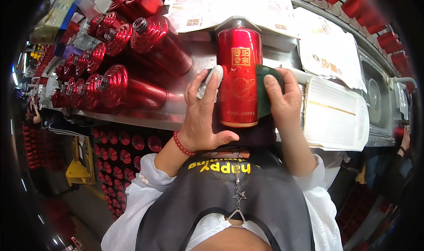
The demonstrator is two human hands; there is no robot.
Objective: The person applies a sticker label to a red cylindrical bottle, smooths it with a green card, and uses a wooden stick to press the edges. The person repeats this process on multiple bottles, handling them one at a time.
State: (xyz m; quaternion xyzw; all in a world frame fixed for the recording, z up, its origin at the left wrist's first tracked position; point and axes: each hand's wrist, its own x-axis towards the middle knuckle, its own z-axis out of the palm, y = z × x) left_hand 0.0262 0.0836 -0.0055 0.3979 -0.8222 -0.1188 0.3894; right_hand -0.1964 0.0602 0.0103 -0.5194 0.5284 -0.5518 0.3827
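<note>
In the head view, glossy red bottles (141, 93) crowd left of the left hand (198, 112), whose thumb is spread clear and whose fingers have a white wad (218, 71) by the printed bottle (237, 76); whether they grip it, I can't tell. That bottle sits between both hands, the right hand (285, 101) pinching a green cloth (263, 98) against it, white ribbed packaging (335, 116) just beyond.

L hand (197, 120) fingers on white pad (215, 75); R hand (286, 96) w/ green cloth (263, 94); red btl (238, 83) btwn; more btls (141, 92) L
</note>
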